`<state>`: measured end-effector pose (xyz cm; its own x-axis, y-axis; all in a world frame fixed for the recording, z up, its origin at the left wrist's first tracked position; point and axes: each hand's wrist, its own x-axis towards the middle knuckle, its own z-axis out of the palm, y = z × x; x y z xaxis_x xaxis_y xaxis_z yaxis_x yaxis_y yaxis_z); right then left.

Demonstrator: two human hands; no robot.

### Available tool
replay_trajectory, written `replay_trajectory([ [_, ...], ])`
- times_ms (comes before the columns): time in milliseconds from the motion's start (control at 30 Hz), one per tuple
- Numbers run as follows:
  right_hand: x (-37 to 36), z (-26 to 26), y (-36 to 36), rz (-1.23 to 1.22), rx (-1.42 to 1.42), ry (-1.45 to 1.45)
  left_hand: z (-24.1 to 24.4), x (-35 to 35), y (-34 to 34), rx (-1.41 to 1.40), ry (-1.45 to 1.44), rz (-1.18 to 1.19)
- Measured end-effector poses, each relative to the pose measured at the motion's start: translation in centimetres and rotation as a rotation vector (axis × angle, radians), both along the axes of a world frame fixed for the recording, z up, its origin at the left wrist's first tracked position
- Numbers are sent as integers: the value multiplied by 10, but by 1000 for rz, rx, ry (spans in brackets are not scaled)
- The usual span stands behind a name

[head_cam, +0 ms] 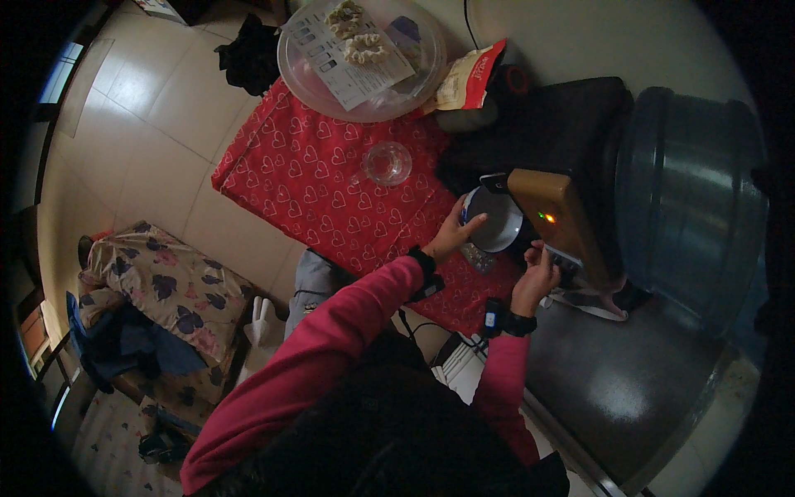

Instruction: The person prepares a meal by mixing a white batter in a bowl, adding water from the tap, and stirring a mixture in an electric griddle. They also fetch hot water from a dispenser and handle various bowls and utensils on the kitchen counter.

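Observation:
My left hand (451,231) grips the rim of a white bowl (495,222) with a coloured outer side, its thumb over the edge. The bowl is held by the front of a water dispenser (543,196), whose gold-brown panel shows green and orange lights. My right hand (535,279) has its fingers curled against a pale grey part (564,258) under that panel; whether they grip it is unclear. A clear glass mug (387,164) stands on the red heart-patterned tablecloth (323,180). Under the bowl, a small clear item (478,258) is partly hidden.
A large blue water bottle (689,205) is at the dispenser's right. At the table's far end sits a round translucent lid (292,68) with a printed sheet and scrunchies on it, beside a red-and-cream packet (469,81). A flower-patterned sofa (180,286) is at left.

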<state>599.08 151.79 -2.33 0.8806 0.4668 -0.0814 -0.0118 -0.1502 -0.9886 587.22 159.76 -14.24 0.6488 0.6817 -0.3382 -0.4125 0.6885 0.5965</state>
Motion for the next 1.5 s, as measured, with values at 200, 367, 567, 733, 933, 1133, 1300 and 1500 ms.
replay_trajectory([
  [200, -2, 1, 2, 1, 13, -10, -1, -1, 1, -47, -13, -43],
  [367, -2, 1, 2, 17, 21, -6, 2, -2, 3, -31, 18, -67],
  [567, 0, 0, 0, 36, 22, -3, 1, -3, 2, 22, -20, -31],
  [733, 2, -2, -1, 17, 1, -4, -2, -1, 2, 12, -10, -36],
  [933, 0, 0, 0, 15, 10, 2, 1, -4, 3, -69, 34, -104],
  [1133, -2, 2, 3, -10, -1, 3, -1, -2, 3, -6, -11, -54],
  [1300, -2, 2, 2, 6, 6, 1, 1, -4, 2, -49, 2, -75],
  [1500, -1, 1, 1, 15, 1, 7, 3, -4, 3, -23, 15, -58],
])
